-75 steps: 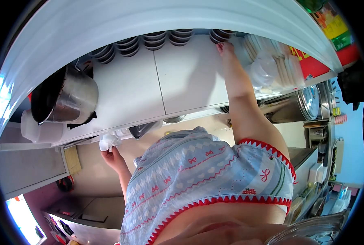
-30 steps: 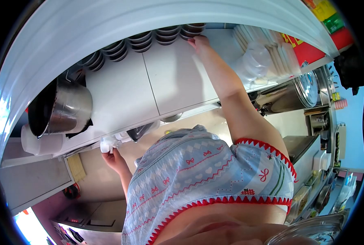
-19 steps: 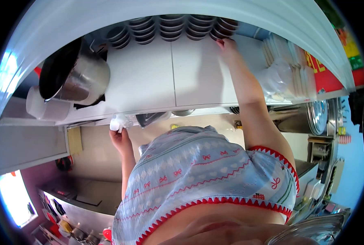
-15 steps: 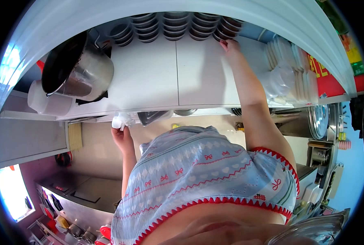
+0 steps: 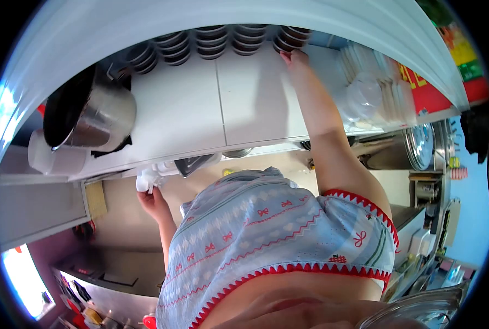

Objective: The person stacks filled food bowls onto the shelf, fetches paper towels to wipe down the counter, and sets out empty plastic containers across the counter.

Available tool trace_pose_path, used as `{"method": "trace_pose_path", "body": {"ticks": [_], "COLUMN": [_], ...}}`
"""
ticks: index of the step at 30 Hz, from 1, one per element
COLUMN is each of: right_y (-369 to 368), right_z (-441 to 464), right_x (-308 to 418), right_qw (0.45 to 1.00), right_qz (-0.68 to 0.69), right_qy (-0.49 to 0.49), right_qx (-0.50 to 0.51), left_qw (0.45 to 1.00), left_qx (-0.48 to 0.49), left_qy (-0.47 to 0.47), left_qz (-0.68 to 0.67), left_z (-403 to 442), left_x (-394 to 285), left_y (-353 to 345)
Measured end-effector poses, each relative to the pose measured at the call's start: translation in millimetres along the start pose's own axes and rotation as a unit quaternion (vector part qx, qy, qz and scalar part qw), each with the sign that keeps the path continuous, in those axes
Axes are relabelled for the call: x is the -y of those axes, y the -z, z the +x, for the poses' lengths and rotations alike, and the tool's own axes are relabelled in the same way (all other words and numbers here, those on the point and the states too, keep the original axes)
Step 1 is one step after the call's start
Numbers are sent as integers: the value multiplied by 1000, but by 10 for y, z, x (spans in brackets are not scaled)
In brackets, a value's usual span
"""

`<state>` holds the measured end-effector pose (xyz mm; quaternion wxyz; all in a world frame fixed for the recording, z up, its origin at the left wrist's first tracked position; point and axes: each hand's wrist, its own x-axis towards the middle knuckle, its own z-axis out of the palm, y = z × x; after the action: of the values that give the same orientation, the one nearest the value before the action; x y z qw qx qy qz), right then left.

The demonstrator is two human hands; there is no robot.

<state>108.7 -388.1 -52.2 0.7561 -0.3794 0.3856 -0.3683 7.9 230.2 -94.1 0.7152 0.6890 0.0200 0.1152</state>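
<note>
Several stacks of round dark-filled tubs point(image 5: 211, 43) stand in a row at the back of the white counter point(image 5: 173, 104). My right hand point(image 5: 295, 59) reaches across to the rightmost stack point(image 5: 291, 39), its fingers closed at the bottom tub's edge; whether they grip it cannot be made out. Down at the counter's front edge, my left hand point(image 5: 154, 203) is closed on crumpled white plastic point(image 5: 150, 179), which looks like a thin bag.
A large metal pot point(image 5: 104, 118) and a white tub point(image 5: 52, 156) are at the left. Stacked clear containers point(image 5: 373, 96) sit right of my right arm, near a lidded steel pot point(image 5: 403, 148). A dark tray point(image 5: 195, 163) lies below the counter edge.
The view has shifted several times. My right hand has stayed at the rightmost stack, its fingers at the bottom edge. My left hand has kept hold of the white plastic.
</note>
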Motion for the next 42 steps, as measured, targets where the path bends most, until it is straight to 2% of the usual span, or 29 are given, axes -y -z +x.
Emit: {"method": "trace_pose_path", "body": {"ticks": [8,20,23,25,27,28,29,31,32,33,34,35,37,39,42], "right_y": [521,629,560,457,326,267,196,-29,-63,-107,-143,-136,-24,98,340], "right_z": [454,408,165,-272,-767,-1188,-1656,-2449,-2724,-2908,-2994,-3048,-3007,-2872,-2455], "right_x": [295,320,357,352,152,92,101,-1,-99,-195,-271,-344,-343,-278,55], "right_qw": [998,999,998,984,999,984,946,864,832,801,798,786,781,820,848], "right_qz": [6,-4,50,174,31,-29,-86,-172,-184,-192,-190,-211,-237,-299,-393], "right_qy": [13,-6,-27,-28,-8,-25,-43,-70,-47,-20,-20,11,48,28,164], "right_qx": [-62,-33,-18,5,31,172,310,468,521,567,571,582,576,487,314], "left_qw": [1000,1000,1000,999,996,992,987,980,972,946,929,910,888,889,897], "left_qx": [8,21,22,47,66,103,151,190,196,252,254,294,384,394,390], "left_qy": [1,-13,-4,-21,-37,-48,-43,-11,62,92,156,182,177,179,168], "left_qz": [6,2,3,-9,-38,-48,-32,-56,-110,-182,-220,-230,-179,-149,-118], "left_z": [-10,46,58,71,92,121,154,203,209,216,167,140,97,-21,-92], "left_x": [-12,-20,39,-21,-207,-309,-426,-390,-429,-558,-615,-635,-638,-787,-892], "left_y": [-155,-234,-180,-244,-443,-557,-713,-1043,-1259,-1465,-1663,-1784,-1991,-2121,-2153]}}
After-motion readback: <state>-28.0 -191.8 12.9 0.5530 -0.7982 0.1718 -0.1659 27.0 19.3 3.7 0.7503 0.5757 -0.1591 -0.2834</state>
